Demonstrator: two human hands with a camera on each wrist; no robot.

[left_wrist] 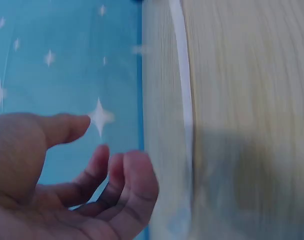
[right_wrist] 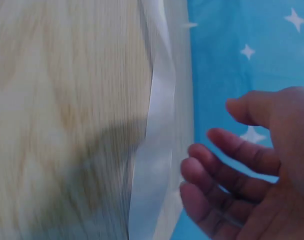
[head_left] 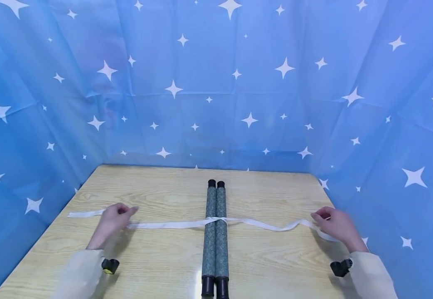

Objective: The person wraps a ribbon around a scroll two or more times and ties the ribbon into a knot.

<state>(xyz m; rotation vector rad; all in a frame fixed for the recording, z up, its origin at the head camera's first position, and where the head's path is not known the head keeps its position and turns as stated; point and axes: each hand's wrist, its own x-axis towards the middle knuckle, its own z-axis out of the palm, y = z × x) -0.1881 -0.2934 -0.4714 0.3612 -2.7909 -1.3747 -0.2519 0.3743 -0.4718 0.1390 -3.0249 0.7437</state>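
A scroll (head_left: 210, 245), rolled from both sides into two green patterned rolls with black end knobs, lies lengthwise on the table. A white ribbon (head_left: 171, 225) wraps its middle, with a small knot or crossing on top, and its two tails stretch out left and right. Over the left tail hovers my left hand (head_left: 113, 218), thumb and fingers loosely bent with a gap between them and nothing held. At the far end of the right tail (right_wrist: 159, 110) is my right hand (right_wrist: 247, 165), its fingers relaxed and apart, beside the ribbon without gripping it.
The light wooden table (head_left: 156, 265) carries the scroll and ribbon. Blue cloth (head_left: 216, 83) with white stars rises behind the table and along both sides, close to each hand. Dark wrist cameras (head_left: 110, 265) sit at both sleeve cuffs.
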